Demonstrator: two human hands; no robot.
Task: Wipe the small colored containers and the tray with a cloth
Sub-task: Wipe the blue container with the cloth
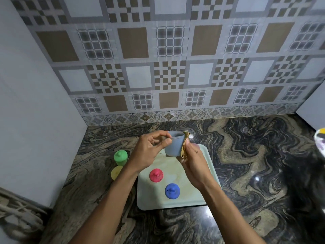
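My left hand [149, 149] pinches the rim of a pale blue open container [174, 144] held above the far end of the pale green tray [209, 161]. On the container's right side my right hand [192, 158] presses a folded yellow-brown cloth [185, 145]. A red lid [156, 175] and a blue lid [172, 190] lie on the tray. Left of the tray stand a green lidded container [120, 157] and a yellow one [116, 172], partly hidden by my left forearm. Something pinkish [196, 146] shows behind my right hand.
The tray lies on a dark marbled countertop [246, 155]. A patterned tile wall [168, 67] stands behind it and a plain grey wall [35, 120] closes the left side. At the right edge a white patterned object [320, 140] pokes into view.
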